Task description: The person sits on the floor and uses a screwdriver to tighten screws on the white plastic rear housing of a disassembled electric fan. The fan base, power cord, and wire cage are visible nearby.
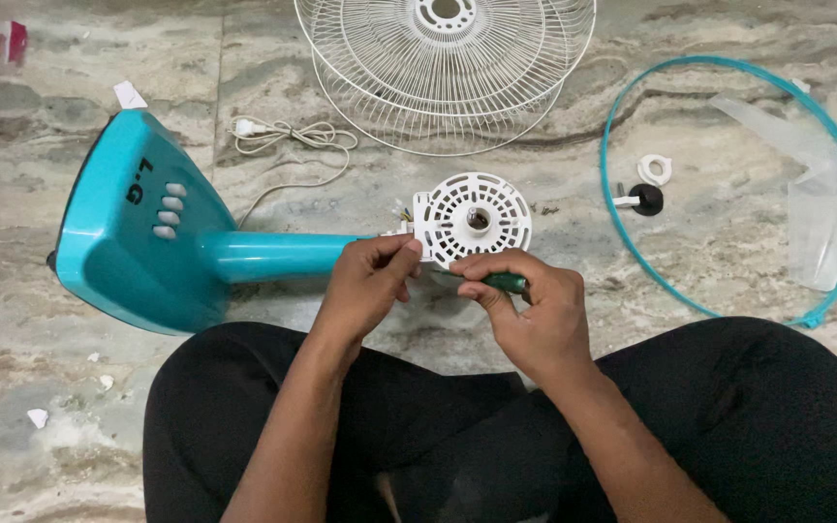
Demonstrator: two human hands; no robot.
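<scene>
A teal table-fan stand lies on its side on the marble floor, its neck pointing right. At the neck's end sits a white round vented motor cover. My left hand pinches the cover's lower left edge where the neck meets it. My right hand grips a green-handled screwdriver, its tip pointing left toward the cover's underside. Both hands are just above my black-clad crossed legs.
White wire fan grilles lie at the top centre. A teal rim ring lies at right, with clear fan blades, a black knob and a white ring nut. A white power cord coils by the stand.
</scene>
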